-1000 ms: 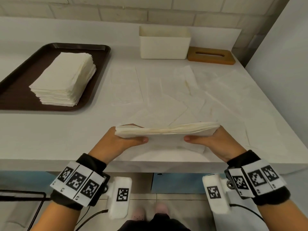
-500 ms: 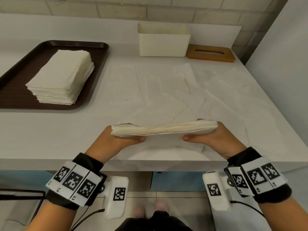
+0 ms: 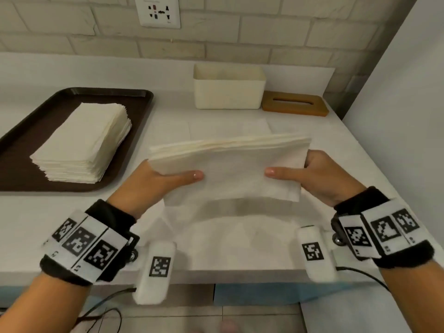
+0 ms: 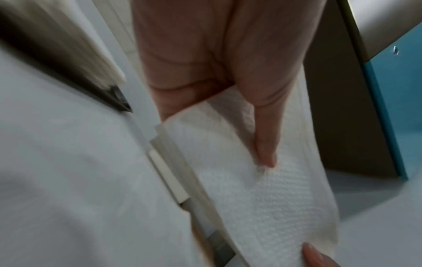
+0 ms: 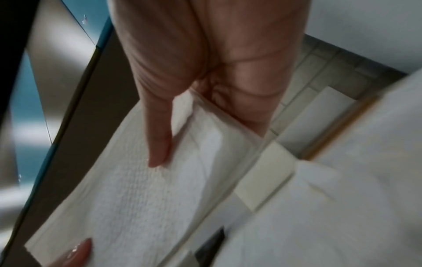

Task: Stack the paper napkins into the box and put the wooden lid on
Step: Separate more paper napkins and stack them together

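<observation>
A bundle of white paper napkins point(image 3: 230, 169) is held upright above the counter, its broad face turned toward me. My left hand point(image 3: 158, 181) pinches its left end, thumb across the front. My right hand point(image 3: 319, 176) pinches the right end the same way. The left wrist view shows a thumb pressed on the embossed napkins point(image 4: 262, 189); the right wrist view shows the same on the napkins point(image 5: 141, 198). The cream box point(image 3: 229, 92) stands open at the back of the counter. The wooden lid point(image 3: 295, 106) with a slot lies flat to its right.
A dark brown tray point(image 3: 28, 145) at the left carries a tall stack of napkins point(image 3: 84, 143). Loose flat napkins point(image 3: 228, 127) lie spread on the white counter between the bundle and the box. A wall rises at the right, a socket point(image 3: 157, 11) above.
Both hands lifted the bundle and carried it farther from the counter's front edge toward the box. It has tipped from lying flat to standing on edge, its face toward me.
</observation>
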Action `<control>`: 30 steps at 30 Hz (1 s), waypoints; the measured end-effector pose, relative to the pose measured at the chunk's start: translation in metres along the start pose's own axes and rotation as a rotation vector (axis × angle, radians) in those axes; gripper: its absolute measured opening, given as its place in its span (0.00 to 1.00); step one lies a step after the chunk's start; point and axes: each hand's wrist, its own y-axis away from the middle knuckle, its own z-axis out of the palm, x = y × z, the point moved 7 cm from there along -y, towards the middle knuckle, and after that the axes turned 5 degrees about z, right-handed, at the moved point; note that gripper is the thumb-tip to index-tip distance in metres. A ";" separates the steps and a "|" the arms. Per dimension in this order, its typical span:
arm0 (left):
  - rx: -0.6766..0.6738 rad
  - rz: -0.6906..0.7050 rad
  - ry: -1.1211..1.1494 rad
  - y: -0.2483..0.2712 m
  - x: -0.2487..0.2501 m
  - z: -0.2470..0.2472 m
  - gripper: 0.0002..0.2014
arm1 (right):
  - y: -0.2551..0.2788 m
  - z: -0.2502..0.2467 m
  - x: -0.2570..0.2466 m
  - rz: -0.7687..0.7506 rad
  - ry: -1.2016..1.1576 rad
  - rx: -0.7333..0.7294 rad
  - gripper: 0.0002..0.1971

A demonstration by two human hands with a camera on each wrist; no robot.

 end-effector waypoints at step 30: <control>0.137 -0.217 -0.705 -0.383 0.014 -0.051 0.25 | -0.344 -0.074 -0.109 0.239 0.581 0.249 0.31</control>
